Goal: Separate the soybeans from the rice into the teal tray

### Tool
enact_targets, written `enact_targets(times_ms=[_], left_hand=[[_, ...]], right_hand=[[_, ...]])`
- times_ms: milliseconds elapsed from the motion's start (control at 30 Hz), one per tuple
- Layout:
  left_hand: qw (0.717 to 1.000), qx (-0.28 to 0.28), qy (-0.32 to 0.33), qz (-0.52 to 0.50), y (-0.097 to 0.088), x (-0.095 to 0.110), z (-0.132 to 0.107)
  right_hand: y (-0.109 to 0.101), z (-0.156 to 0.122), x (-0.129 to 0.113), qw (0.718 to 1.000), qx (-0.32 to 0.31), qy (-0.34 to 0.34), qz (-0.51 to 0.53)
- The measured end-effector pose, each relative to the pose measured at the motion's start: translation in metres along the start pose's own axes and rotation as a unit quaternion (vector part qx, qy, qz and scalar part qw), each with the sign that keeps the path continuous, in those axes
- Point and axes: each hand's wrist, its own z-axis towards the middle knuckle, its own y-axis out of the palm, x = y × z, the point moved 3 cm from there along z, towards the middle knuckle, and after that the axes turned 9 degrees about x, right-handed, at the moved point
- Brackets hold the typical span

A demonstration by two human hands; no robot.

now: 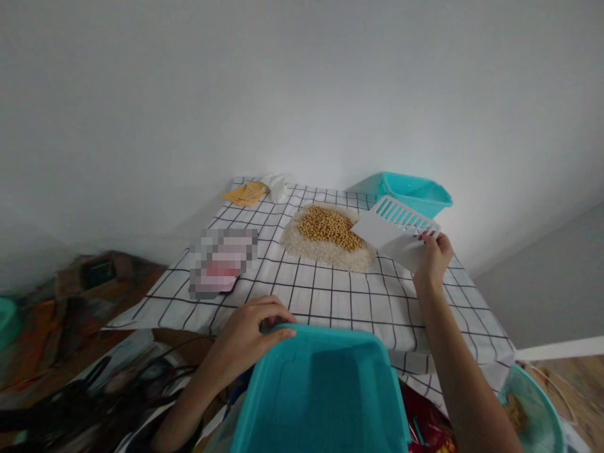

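Note:
My left hand [250, 333] grips the far rim of a teal plastic bin [321, 390] held at the near edge of the table. My right hand [433, 255] is closed on a white slotted scoop [394, 231], its flat edge lying beside a heap of white rice [325, 251] topped with yellow soybeans [328, 228]. The heap lies loose on the checked tablecloth [330, 296], toward the far side of the table.
A second teal bin [406, 192] stands at the far right corner by the wall. A yellow cloth [245, 193] and a white bag [277, 185] lie at the far left. A blurred flat item [221, 263] lies left of the heap. Clutter fills the floor at left.

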Motion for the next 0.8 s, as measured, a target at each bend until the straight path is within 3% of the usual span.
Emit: enact_targets(times_ms=[800], left_hand=[[1.000, -0.006, -0.022, 0.012, -0.0022, 0.0048, -0.0005]], right_hand=[[0.0046, -0.0047, -0.0023, 0.999, -0.034, -0.001, -0.014]])
